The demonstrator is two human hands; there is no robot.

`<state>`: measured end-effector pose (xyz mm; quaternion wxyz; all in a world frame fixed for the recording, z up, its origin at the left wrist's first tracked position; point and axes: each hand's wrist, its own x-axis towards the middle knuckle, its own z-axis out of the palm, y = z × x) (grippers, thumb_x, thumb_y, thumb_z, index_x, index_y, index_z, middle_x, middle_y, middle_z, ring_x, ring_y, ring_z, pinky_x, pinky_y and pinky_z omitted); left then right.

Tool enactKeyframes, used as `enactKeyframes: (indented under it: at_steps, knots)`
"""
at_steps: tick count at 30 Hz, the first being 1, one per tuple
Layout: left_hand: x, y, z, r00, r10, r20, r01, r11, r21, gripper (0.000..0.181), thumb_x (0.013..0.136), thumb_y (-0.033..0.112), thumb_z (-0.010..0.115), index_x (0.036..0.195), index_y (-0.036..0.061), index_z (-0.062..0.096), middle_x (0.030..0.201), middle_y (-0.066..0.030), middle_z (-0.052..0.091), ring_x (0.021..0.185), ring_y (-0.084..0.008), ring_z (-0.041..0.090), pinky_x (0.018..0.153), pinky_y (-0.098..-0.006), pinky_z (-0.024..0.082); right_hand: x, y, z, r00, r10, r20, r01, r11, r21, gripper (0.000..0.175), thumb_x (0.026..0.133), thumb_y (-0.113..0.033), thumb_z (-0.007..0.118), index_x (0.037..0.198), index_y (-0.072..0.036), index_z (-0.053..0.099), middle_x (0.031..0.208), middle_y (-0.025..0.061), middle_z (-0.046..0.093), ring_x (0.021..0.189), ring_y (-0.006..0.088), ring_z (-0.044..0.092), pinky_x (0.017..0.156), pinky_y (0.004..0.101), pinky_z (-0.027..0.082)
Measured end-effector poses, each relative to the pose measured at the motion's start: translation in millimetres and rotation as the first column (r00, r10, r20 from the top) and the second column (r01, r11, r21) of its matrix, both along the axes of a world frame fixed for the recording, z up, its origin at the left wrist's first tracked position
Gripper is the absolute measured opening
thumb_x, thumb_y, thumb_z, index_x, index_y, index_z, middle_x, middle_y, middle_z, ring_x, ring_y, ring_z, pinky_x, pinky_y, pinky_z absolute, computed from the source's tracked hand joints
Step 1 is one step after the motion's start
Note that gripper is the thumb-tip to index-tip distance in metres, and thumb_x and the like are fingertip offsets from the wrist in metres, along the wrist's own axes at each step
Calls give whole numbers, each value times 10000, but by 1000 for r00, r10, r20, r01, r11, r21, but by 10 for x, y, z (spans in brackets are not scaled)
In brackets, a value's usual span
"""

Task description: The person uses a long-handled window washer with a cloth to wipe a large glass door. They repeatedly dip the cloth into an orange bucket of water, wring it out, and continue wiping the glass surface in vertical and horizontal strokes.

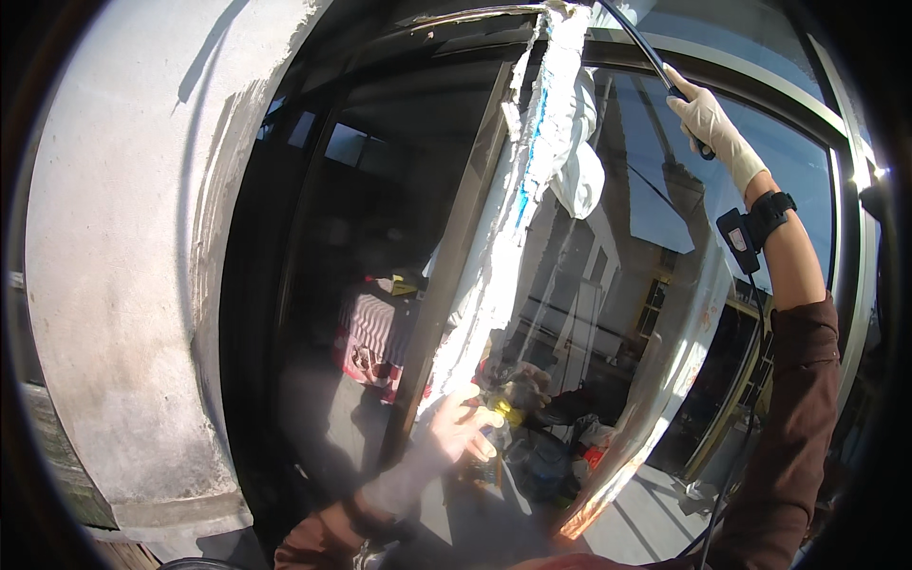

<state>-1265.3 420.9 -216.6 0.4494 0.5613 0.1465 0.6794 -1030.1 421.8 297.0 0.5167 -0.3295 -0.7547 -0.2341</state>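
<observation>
My right hand, in a pale glove, grips the dark handle of a long tool. The tool's far end runs out of the top of the view. My left hand, gloved and hazy in glare, has its fingers apart by the lower end of a torn white strip. I cannot tell whether it touches the strip. This ragged strip runs up along a metal door frame and bears blue marks. White film hangs bunched at its right side, near the top.
Dark glass panes with reflections stand before me. A pale plastered pillar rises on the left. A striped cloth and several bags show in or through the glass. A cabled black device is strapped to my right wrist.
</observation>
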Motion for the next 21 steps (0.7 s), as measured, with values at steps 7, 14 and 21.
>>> enactKeyframes:
  at_steps: [7,14,21]
  knots:
    - [97,-457,-47,997,49,-59,-58,984,-169,570,1024,193,529,1488,39,237,1128,-227,670,687,-264,708,641,-359,616,492,-801,-781,992,-82,94,92,990,-105,600,982,-179,499,1557,-257,344,547,-35,391,371,71,386,365,268,420]
    - [208,-836,2,998,-41,-37,35,990,-137,590,999,176,563,1482,29,256,1069,-197,680,663,-234,696,605,-340,602,748,-1370,-866,985,-104,137,129,973,-193,592,972,-178,487,1546,-267,367,553,-24,405,384,79,396,371,262,424]
    - [266,-1005,-33,999,-38,12,40,976,-213,617,942,129,622,1448,-15,302,983,-152,682,618,-206,669,568,-324,586,893,-1130,-678,934,-322,154,320,947,36,577,988,-175,483,1523,-370,394,701,77,601,453,124,454,532,352,512]
